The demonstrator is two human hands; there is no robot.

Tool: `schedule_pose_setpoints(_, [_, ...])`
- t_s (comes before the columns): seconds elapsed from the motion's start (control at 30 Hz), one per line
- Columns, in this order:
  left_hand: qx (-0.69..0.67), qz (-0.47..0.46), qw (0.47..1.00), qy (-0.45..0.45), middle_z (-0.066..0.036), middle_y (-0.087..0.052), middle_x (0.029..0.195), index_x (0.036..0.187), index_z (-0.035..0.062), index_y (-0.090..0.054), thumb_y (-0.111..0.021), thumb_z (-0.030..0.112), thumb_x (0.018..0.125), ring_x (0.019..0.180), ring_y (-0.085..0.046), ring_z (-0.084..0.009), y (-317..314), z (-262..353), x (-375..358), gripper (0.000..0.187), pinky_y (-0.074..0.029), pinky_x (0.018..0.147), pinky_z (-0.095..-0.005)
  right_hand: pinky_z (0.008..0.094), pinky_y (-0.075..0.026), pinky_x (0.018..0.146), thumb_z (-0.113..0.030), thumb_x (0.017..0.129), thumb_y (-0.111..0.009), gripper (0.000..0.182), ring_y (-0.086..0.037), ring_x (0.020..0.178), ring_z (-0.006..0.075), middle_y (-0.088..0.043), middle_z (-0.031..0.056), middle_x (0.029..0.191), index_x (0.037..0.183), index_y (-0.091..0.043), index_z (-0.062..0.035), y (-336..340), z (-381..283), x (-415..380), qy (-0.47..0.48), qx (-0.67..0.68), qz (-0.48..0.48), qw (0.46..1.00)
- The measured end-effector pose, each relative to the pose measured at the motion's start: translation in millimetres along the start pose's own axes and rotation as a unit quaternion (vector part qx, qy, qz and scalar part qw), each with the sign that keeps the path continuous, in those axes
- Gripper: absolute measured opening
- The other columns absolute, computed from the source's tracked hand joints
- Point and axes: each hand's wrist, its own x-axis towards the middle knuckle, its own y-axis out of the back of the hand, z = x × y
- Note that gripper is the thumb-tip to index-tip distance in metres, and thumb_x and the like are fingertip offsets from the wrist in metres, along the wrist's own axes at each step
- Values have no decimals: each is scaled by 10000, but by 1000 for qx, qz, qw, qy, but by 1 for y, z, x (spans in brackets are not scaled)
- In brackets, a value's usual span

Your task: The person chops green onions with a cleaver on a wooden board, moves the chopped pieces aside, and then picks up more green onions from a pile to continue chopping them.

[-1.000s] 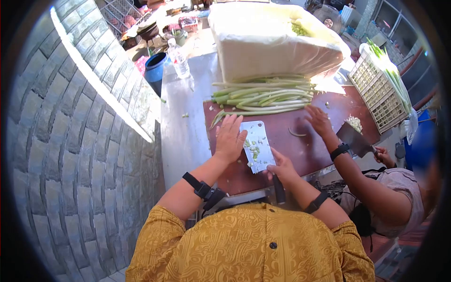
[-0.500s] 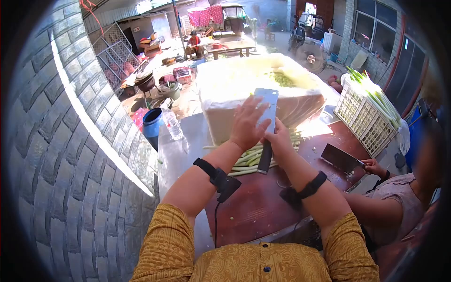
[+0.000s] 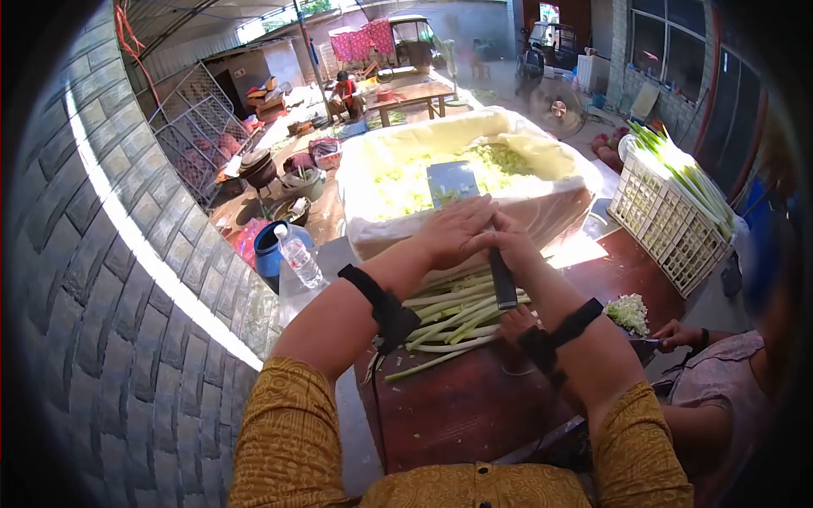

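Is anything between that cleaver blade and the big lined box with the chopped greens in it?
Nothing visible. The cleaver, gripped by the right hand with the left hand pressed on its blade, is held over the near rim of the lined box, above the chopped greens.

- Flat grey metal cleaver blade (image 3: 451, 183) with dull sheen and smooth black handle.
- Large box lined with thin, crinkled pale-yellow plastic sheet (image 3: 542, 161).
- Matt dark-red board (image 3: 474, 398), scuffed.
- White plastic lattice crate (image 3: 665, 222).
- Rough grey brick wall (image 3: 118, 279).
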Motion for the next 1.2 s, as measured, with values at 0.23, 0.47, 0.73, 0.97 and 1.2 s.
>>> schedule_pose_setpoints(0.23, [4,-52,949,311,-90,-226,1538,1438,114,-341,-193,583,952,1432,-153,-278,13,-66,30,691,-110,1125,-568,213,-455,538,-3,857,-477,347,-523,582,74,-602,59,832,1199,-529,-16,-1,4,-10,-52,-6,1,999])
schedule_pose_setpoints(0.47, [-42,47,935,348,-157,-498,1347,1273,102,-545,-241,543,955,1270,-435,-318,12,-122,6,623,-326,1061,-460,235,-467,531,21,866,-449,335,-524,569,81,-597,83,825,1192,-524,13,2,-3,-30,-66,84,13,994])
schedule_pose_setpoints(0.73, [-108,287,932,191,-47,-613,678,1038,36,-684,-643,187,849,593,-539,-124,6,-49,-57,246,-455,578,-289,186,-430,517,-32,893,-492,385,-519,565,71,-614,92,838,1275,-491,14,-50,-16,-94,9,79,66,995])
schedule_pose_setpoints(0.97, [-272,59,934,225,-68,-643,674,1068,43,-681,-603,119,838,590,-544,-94,-94,38,-163,254,-462,576,-280,185,-425,519,-7,879,-489,499,-523,563,75,-635,95,873,1370,-404,11,-68,-8,-184,-69,-28,70,995])
schedule_pose_setpoints(1.2, [-153,30,974,162,-90,-645,985,927,105,-681,-653,178,760,991,-567,-298,-197,78,-226,185,-457,871,-418,198,-438,527,45,857,-485,524,-529,572,82,-608,71,908,1372,-396,8,-52,20,-288,-183,-154,49,970])
